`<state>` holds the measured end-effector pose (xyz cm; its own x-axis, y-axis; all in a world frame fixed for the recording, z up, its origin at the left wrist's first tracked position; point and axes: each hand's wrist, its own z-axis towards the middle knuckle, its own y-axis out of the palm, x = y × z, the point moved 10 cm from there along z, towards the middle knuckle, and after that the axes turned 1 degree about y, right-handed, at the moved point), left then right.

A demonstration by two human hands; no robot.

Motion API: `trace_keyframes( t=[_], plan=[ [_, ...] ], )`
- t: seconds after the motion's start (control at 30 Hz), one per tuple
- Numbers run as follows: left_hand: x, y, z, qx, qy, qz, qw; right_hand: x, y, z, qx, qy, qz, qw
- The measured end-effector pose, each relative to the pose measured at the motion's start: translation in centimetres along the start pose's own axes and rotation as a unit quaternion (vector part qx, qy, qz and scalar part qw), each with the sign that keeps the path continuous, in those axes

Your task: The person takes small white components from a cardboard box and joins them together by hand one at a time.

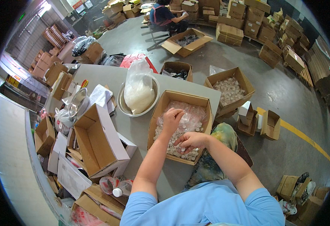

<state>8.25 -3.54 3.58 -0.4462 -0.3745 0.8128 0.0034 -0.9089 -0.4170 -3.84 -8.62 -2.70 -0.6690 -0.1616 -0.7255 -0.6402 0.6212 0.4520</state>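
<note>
An open cardboard box stands on the grey table in front of me. Small white round pieces fill its near part, and clear plastic bags or pieces lie toward its far side. My left hand is over the middle of the box, beside the clear plastic, its fingers pinched together; what they hold, if anything, cannot be made out. Lower and to the right, my right hand reaches in above the white pieces. Its fingers are curled, with a small white round piece at the fingertips.
Left of the box, a metal bowl holds a bag of white material. An empty carton and a plastic bottle lie nearer left. Another carton of clear pieces stands right of the table. A person sits far back.
</note>
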Motion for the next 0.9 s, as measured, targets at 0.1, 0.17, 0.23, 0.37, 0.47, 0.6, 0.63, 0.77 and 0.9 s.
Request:
trace_keyframes(
  t=[0.1, 0.17, 0.23, 0.37, 0.47, 0.6, 0.63, 0.77, 0.9],
  plan=[
    [0.4, 0.4, 0.1, -0.016, 0.013, 0.010, 1.000, 0.1, -0.1, 0.0, -0.004, 0.000, -0.023, 1.000],
    [0.8, 0.4, 0.1, -0.009, 0.023, -0.005, 1.000, 0.1, 0.0, 0.1, 0.002, 0.003, -0.024, 1.000],
    [0.2, 0.5, 0.0, -0.011, 0.023, -0.013, 1.000, -0.2, 0.1, -0.1, 0.013, 0.010, -0.013, 1.000],
    [-1.3, 0.6, -0.3, -0.052, -0.073, 0.018, 0.996, -0.1, -0.1, -0.2, 0.021, 0.014, 0.004, 1.000],
    [-2.1, 0.4, -0.4, -0.070, -0.140, 0.046, 0.987, 0.4, -0.5, 0.2, 0.015, 0.011, 0.001, 1.000],
    [-0.8, -0.2, 0.0, 0.011, -0.037, -0.049, 0.998, 0.4, -0.7, 0.3, 0.028, 0.009, -0.030, 0.999],
    [-0.5, -0.1, 0.2, 0.012, -0.022, -0.061, 0.998, 0.4, -0.8, 0.3, 0.034, 0.007, -0.038, 0.999],
    [-2.0, 0.6, -0.4, -0.009, -0.078, -0.106, 0.991, -0.2, -0.5, -0.1, 0.037, 0.004, -0.032, 0.999],
    [-2.5, 0.5, -0.4, -0.057, -0.116, -0.030, 0.991, -0.4, -0.7, -0.3, 0.046, -0.017, -0.010, 0.999]
  ],
)
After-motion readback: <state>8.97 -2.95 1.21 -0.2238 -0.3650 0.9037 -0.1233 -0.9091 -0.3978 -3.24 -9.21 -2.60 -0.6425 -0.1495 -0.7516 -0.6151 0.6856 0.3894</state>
